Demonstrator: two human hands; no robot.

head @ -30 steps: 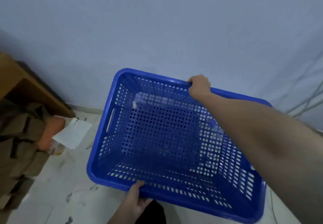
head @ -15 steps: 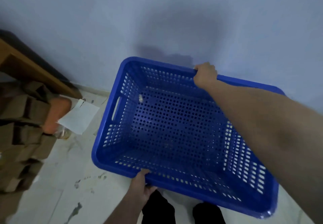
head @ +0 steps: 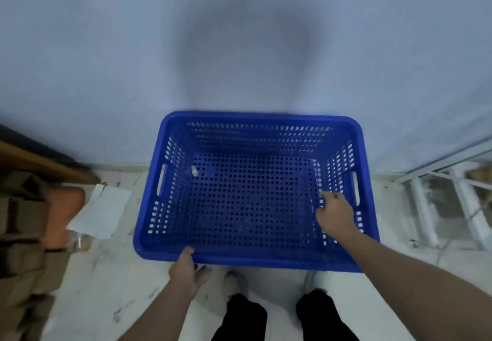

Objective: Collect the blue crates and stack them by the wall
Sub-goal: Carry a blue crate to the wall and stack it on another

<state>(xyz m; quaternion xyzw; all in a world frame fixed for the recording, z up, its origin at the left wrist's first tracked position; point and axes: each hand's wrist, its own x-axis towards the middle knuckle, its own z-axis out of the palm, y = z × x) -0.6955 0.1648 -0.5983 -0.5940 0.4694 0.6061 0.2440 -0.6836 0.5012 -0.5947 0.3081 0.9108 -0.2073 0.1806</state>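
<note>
Head: blue crate (head: 170,250) by wall (head: 106,61).

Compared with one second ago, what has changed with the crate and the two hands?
The blue crate has come down from a tilted carry to sit level by the wall. The right hand has let go of the far rim and now reaches inside, near the right wall. The left hand stays on the near rim. The white paper and the cardboard on the left have not moved.
</note>
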